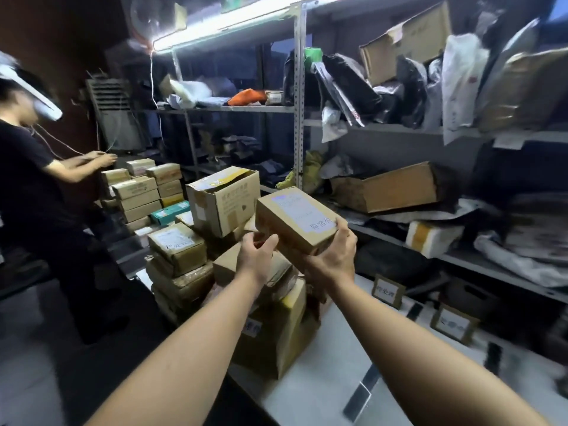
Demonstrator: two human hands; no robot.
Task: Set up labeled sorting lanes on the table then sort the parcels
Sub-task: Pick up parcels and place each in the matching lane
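Note:
A small brown cardboard parcel (295, 219) with a white handwritten label is held up above the pile. My right hand (333, 253) grips its near right end, thumb over the top edge and fingers underneath. My left hand (256, 256) reaches toward the parcel's lower left side with fingers loosely bent; whether it touches the box is unclear. Below lies a pile of brown parcels (267, 321) at the left end of the white table (310, 392). Two cardboard lane signs (388, 292) (453, 325) stand along the table's back, with dark tape strips (362, 392) marking lanes.
An open carton (224, 201) tops more stacked boxes (178, 250) behind the pile. Metal shelving (299, 96) full of bags and boxes runs along the right and back. Another person in a dark shirt (27, 179) stands at the left, handling stacked cartons (144, 192).

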